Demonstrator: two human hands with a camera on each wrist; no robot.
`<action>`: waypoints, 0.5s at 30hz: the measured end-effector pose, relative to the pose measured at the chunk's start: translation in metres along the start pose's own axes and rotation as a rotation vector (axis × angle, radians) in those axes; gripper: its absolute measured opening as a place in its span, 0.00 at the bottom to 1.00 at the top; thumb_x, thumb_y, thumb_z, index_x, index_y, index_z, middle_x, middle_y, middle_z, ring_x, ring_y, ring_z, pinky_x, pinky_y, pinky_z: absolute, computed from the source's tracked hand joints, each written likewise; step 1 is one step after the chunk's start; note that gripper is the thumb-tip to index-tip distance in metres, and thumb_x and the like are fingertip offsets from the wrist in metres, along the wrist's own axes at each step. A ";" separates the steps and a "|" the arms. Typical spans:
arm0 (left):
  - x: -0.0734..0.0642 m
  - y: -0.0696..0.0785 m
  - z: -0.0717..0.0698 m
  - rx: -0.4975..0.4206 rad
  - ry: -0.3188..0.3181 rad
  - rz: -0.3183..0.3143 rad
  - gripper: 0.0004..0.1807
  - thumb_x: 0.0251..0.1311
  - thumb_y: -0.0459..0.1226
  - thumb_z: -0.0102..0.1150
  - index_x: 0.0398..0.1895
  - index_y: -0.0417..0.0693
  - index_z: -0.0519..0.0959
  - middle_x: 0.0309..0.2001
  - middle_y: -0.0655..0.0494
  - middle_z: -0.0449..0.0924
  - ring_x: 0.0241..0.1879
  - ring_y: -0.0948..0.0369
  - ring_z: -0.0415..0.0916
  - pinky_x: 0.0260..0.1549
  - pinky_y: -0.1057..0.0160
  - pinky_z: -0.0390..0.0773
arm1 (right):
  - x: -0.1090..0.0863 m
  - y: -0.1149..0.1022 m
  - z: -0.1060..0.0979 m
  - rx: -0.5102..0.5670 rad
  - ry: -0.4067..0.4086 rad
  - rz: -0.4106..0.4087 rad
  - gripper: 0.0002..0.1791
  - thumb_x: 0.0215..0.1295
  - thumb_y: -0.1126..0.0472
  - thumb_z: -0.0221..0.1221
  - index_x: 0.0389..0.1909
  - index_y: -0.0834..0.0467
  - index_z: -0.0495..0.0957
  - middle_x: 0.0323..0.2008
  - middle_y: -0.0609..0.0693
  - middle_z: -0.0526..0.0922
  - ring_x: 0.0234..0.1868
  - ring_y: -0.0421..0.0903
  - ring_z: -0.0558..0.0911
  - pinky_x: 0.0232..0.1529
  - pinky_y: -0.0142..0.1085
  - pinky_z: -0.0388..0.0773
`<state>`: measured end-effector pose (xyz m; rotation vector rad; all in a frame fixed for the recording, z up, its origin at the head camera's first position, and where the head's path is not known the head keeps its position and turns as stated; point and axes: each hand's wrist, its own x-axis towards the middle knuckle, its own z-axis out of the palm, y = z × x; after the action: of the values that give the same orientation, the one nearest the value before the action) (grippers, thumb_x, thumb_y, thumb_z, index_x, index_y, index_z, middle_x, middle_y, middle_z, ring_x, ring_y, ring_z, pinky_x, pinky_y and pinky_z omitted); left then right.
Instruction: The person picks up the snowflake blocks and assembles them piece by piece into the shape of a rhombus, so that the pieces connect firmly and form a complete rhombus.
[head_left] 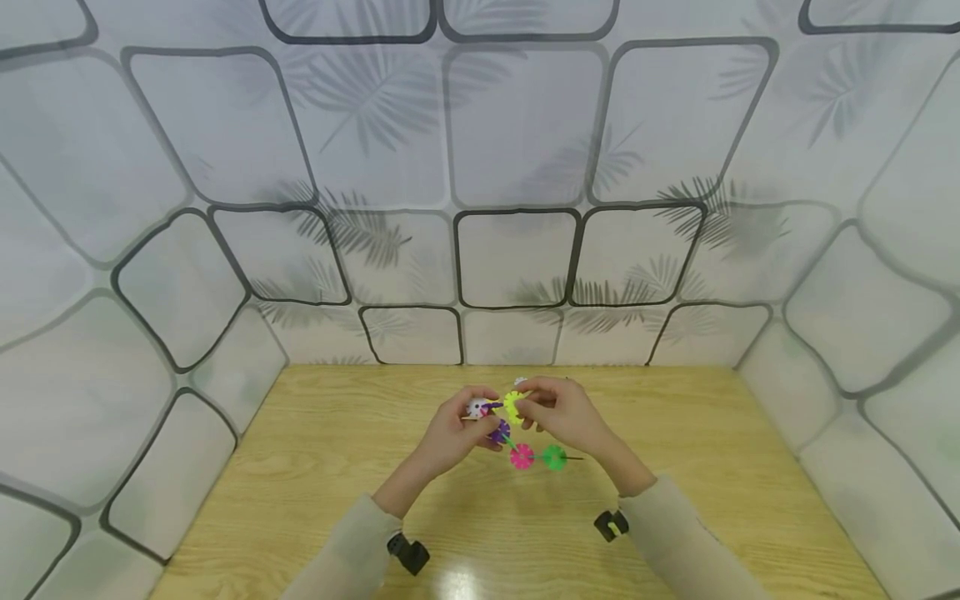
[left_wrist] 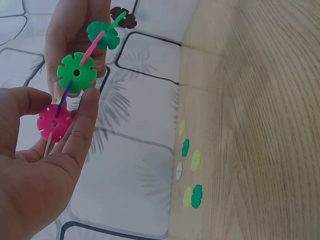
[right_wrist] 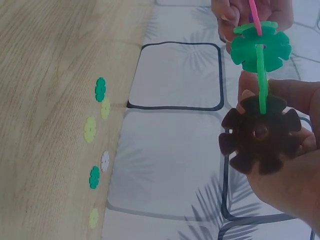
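Pale sleeves (head_left: 341,546) reach in nearest me, table (head_left: 285,475) showing either side out to the walls (head_left: 82,375). I see the left hand (head_left: 456,429) curled round a disc chain (head_left: 522,457) above the table, the right hand (head_left: 568,414) pinching a yellow disc (head_left: 512,407).

Bent multicoloured notched-disc chain (left_wrist: 87,72)

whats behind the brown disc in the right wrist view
The right hand and backdrop show behind the brown disc; the parts of them it covers can't be seen.
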<state>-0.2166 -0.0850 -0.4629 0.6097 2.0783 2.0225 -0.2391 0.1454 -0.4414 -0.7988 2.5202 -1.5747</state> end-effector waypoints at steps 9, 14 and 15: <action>0.001 -0.002 0.000 0.009 -0.008 -0.006 0.20 0.74 0.28 0.55 0.65 0.32 0.70 0.44 0.39 0.81 0.36 0.46 0.89 0.41 0.45 0.92 | 0.000 0.000 0.004 0.066 0.010 0.035 0.16 0.76 0.64 0.62 0.59 0.67 0.81 0.35 0.61 0.91 0.30 0.47 0.89 0.30 0.37 0.89; 0.001 -0.002 0.001 0.018 -0.018 -0.007 0.20 0.75 0.29 0.55 0.66 0.32 0.69 0.41 0.37 0.83 0.40 0.36 0.88 0.41 0.46 0.92 | 0.001 0.002 0.007 0.097 0.007 0.028 0.16 0.77 0.63 0.61 0.58 0.69 0.79 0.35 0.65 0.90 0.28 0.42 0.88 0.30 0.38 0.89; 0.000 -0.001 0.002 0.020 -0.019 -0.009 0.20 0.75 0.29 0.55 0.67 0.33 0.69 0.41 0.36 0.83 0.40 0.37 0.88 0.41 0.45 0.92 | 0.001 0.002 0.007 0.108 0.008 0.031 0.16 0.77 0.63 0.61 0.58 0.69 0.79 0.35 0.64 0.90 0.28 0.42 0.89 0.31 0.38 0.89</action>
<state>-0.2166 -0.0834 -0.4643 0.6194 2.0889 1.9860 -0.2386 0.1397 -0.4465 -0.7382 2.4158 -1.6902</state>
